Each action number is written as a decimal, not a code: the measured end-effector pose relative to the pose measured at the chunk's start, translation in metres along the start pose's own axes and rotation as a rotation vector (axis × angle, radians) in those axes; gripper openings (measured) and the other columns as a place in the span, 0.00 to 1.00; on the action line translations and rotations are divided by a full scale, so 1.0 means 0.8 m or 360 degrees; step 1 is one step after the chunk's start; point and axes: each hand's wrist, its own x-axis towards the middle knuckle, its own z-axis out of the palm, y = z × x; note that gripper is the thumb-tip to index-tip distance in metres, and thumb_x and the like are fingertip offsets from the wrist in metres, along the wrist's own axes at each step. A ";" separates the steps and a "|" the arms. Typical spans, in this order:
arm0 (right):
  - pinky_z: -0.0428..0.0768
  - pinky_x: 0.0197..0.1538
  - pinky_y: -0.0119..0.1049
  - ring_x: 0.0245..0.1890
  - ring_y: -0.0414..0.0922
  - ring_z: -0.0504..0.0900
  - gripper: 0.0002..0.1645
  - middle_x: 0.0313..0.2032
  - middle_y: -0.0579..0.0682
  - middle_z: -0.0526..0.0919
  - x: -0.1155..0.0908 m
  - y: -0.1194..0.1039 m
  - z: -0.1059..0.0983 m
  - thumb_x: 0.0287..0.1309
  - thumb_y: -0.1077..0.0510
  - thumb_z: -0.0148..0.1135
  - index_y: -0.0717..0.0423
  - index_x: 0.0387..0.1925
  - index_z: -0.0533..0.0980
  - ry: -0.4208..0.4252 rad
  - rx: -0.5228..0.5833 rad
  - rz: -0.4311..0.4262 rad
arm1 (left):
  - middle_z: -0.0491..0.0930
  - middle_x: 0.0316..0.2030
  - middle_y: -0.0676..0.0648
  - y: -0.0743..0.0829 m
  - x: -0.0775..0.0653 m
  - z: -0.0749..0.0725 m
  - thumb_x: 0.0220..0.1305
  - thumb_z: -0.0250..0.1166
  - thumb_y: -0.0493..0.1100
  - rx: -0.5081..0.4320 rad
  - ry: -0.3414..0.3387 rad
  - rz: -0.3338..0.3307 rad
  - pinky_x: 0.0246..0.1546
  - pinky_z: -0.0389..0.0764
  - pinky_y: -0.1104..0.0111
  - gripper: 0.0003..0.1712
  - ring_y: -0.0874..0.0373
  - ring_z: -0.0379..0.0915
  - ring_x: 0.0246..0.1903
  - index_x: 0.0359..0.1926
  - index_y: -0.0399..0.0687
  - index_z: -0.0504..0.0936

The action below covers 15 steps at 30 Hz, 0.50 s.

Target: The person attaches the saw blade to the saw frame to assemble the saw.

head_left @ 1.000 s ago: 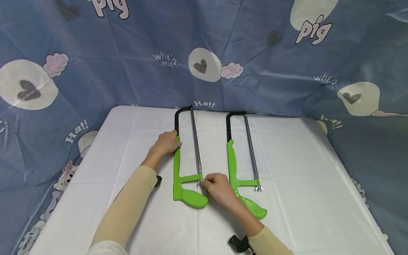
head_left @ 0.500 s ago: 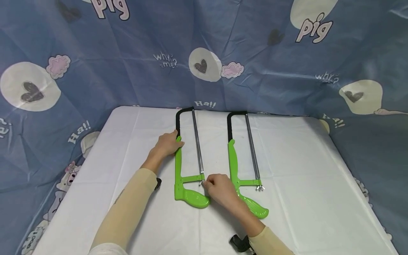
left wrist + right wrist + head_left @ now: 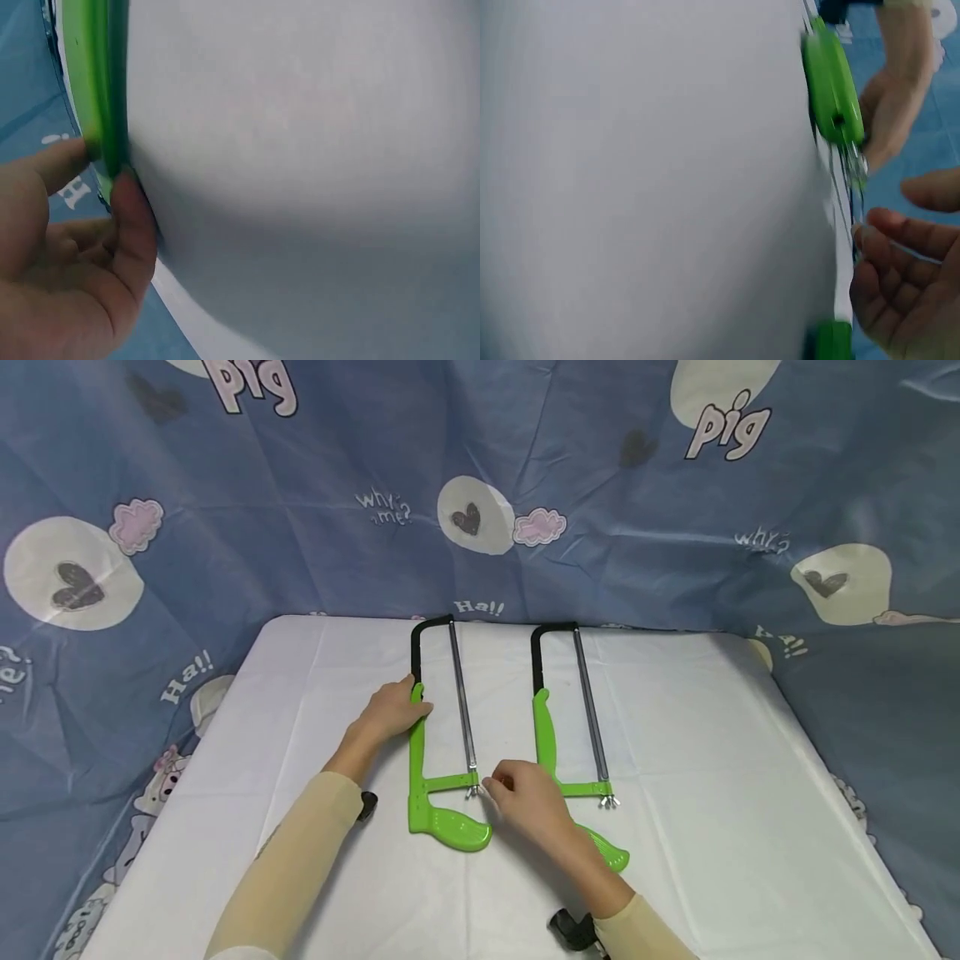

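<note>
Two hacksaws with green handles and black front frames lie side by side on the white table. My left hand [image 3: 390, 710] pinches the frame of the left hacksaw [image 3: 460, 831] where green meets black; in the left wrist view, thumb and finger hold the green part [image 3: 94, 67]. Beside the left saw's wing nut [image 3: 472, 792] is my right hand [image 3: 532, 802], a small gap from it. Its thumb stands apart from the bent fingers [image 3: 877, 247] in the right wrist view, with nothing between them. The right hacksaw [image 3: 545, 727] is partly hidden behind this hand.
White cloth covers the table [image 3: 712, 860]. A blue printed curtain [image 3: 337, 543] hangs behind it and around the sides. The right saw has its own wing nut [image 3: 609, 802]. A black wrist device [image 3: 573, 931] sits under the right forearm.
My right hand's fingertips have come away from the left saw's wing nut, slightly to the right. The left hand keeps its hold, and both saws lie as before.
</note>
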 end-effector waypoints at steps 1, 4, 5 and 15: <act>0.71 0.27 0.31 0.22 0.37 0.72 0.09 0.22 0.39 0.79 0.001 0.001 -0.005 0.63 0.51 0.61 0.46 0.29 0.83 0.0018 0.0015 -0.0004 | 0.77 0.46 0.34 0.000 -0.002 0.001 0.70 0.56 0.54 0.0027 0.0027 0.0001 0.41 0.76 0.60 0.42 0.49 0.72 0.37 0.74 0.33 0.56; 0.75 0.32 0.33 0.26 0.38 0.75 0.09 0.26 0.42 0.81 0.007 0.007 -0.019 0.64 0.52 0.61 0.50 0.38 0.84 0.0092 0.0069 -0.0029 | 0.76 0.37 0.39 0.001 -0.011 0.001 0.69 0.57 0.54 0.0126 0.0150 -0.0008 0.31 0.74 0.61 0.33 0.48 0.72 0.34 0.66 0.37 0.70; 0.76 0.34 0.34 0.28 0.38 0.76 0.11 0.29 0.42 0.82 0.009 0.010 -0.026 0.64 0.52 0.61 0.51 0.41 0.84 0.0119 0.0079 -0.0038 | 0.76 0.35 0.41 0.000 -0.014 0.002 0.69 0.58 0.55 0.0155 0.0210 -0.0001 0.29 0.73 0.61 0.29 0.48 0.72 0.33 0.60 0.39 0.75; 0.68 0.70 0.57 0.70 0.52 0.69 0.27 0.66 0.50 0.74 0.013 0.054 -0.088 0.69 0.44 0.55 0.46 0.67 0.72 0.0236 0.0085 -0.0061 | 0.73 0.57 0.36 -0.002 -0.044 0.008 0.68 0.59 0.61 0.0338 0.0524 0.0120 0.49 0.76 0.49 0.36 0.40 0.70 0.53 0.69 0.45 0.70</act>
